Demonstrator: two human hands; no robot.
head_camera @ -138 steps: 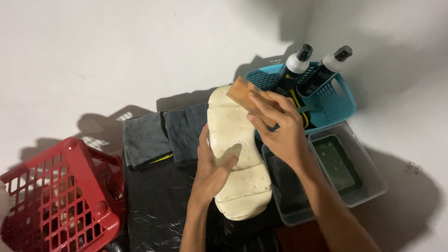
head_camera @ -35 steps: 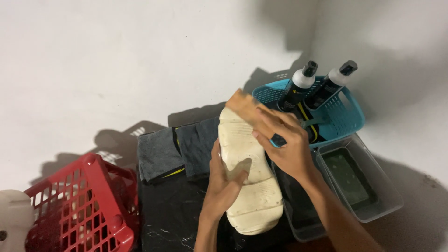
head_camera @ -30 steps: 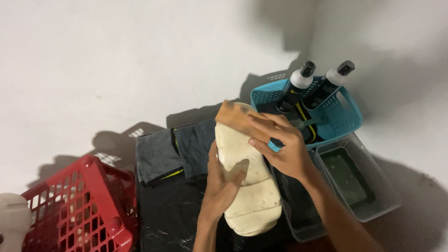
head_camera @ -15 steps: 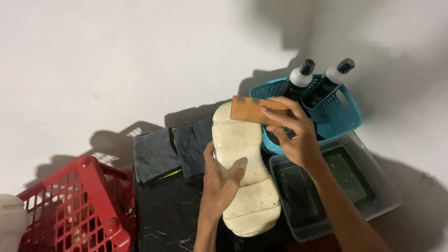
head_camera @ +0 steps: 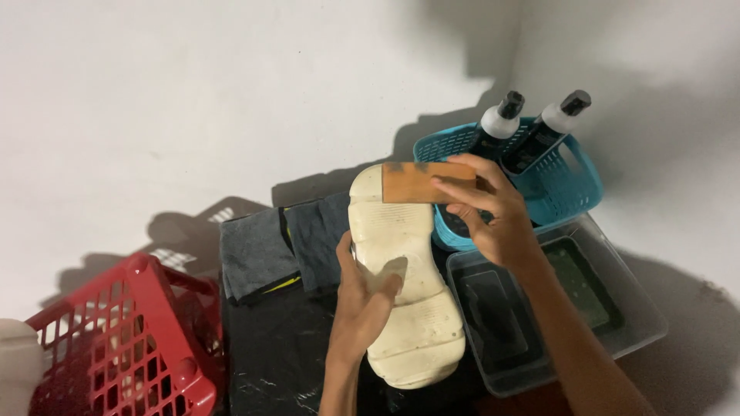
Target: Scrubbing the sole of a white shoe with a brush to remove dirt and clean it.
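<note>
Left hand (head_camera: pixel 362 296) clamps the cream shoe sole (head_camera: pixel 402 281) mid-length, sole up over the black mat (head_camera: pixel 285 362). Right hand (head_camera: pixel 493 216) pinches the wooden brush (head_camera: pixel 428 182) across the toe end. Best: short strokes along the tread grooves, left grip firm, wrist flat

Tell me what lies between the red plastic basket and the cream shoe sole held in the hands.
In the head view, folded dark grey cloths lie on a black mat between the red plastic basket and the cream shoe sole.
</note>
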